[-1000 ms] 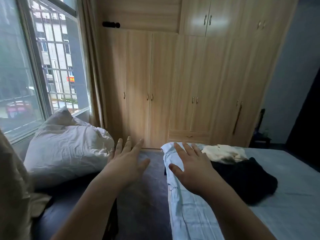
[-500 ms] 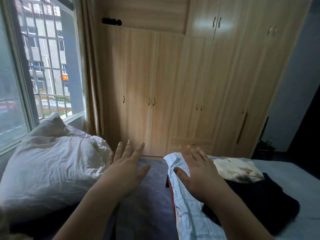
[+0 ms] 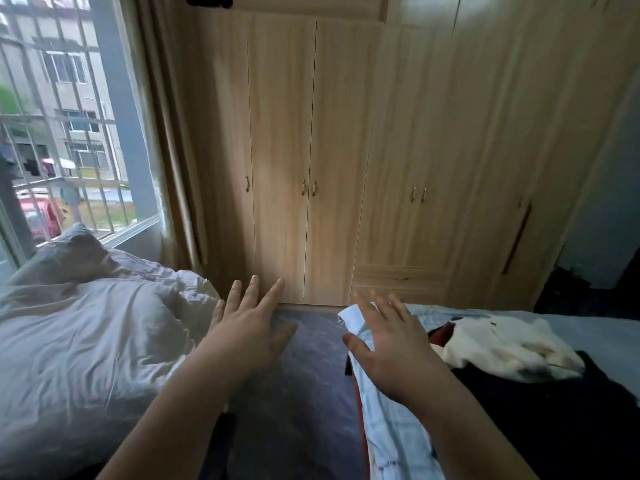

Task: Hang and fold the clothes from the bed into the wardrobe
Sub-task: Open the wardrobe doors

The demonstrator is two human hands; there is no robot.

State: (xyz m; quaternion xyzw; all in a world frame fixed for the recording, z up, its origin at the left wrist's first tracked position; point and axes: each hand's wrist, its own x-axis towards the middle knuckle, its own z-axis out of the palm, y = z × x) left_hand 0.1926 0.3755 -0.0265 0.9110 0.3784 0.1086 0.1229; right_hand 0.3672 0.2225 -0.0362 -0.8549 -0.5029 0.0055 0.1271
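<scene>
clothes: light blue shirt [image 3: 391, 431], cream top [image 3: 498, 344] and dark garment [image 3: 554, 420] are heaped on the bed [image 3: 606, 334], right of centre.
shirt axis: runs from near edge toward wardrobe [image 3: 311, 150].
nearer grip: right hand [image 3: 391, 351], fingers spread, nothing held, directly over shirt.
left hand [image 3: 249, 330]: spread wide, nothing held, beside duvet [image 3: 86, 341].
change: wardrobe is seen closer; doors remain closed.

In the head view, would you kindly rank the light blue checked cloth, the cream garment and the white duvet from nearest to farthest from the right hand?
1. Light blue checked cloth, directly under the right hand.
2. Cream garment, just to its right.
3. White duvet, far left.
</scene>
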